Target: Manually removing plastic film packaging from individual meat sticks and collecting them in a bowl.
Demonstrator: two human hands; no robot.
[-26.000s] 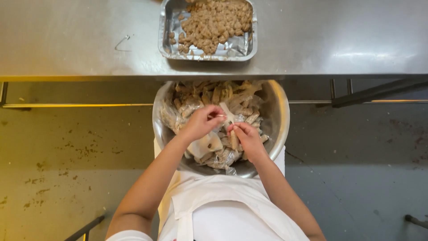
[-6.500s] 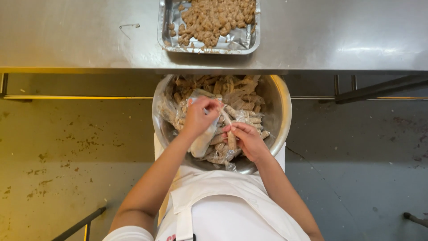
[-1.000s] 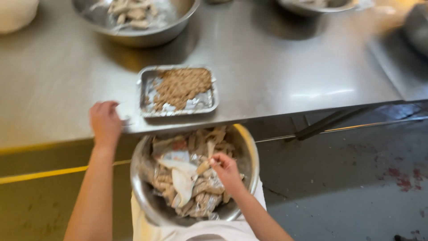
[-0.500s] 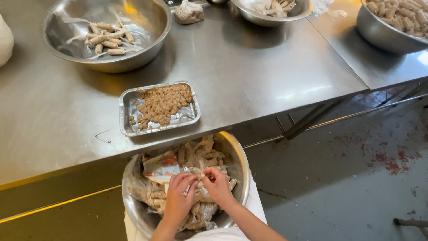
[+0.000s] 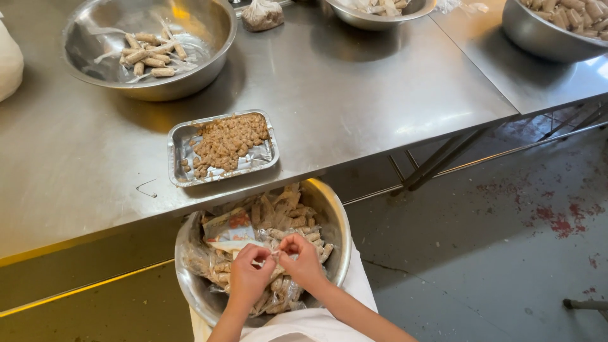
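A steel bowl (image 5: 332, 218) rests on my lap, filled with small tan rolls in clear plastic wrappers (image 5: 278, 212). My left hand (image 5: 248, 275) and my right hand (image 5: 303, 258) meet over the middle of the bowl, both pinching one small wrapped roll (image 5: 276, 253) between the fingertips. A foil tray (image 5: 180, 136) of brown unwrapped pieces (image 5: 229, 139) sits on the steel table (image 5: 354, 95) just beyond the bowl.
A large steel bowl (image 5: 209, 31) with several unwrapped rolls (image 5: 151, 50) stands at the table's far left. More bowls (image 5: 551, 35) and a small tied bag (image 5: 263, 14) sit along the back. Table legs (image 5: 437, 161) and a stained grey floor (image 5: 494, 253) lie to my right.
One second ago my left hand was up at the table edge; it has come back into the bowl to meet my right hand. The view has tilted up and right.
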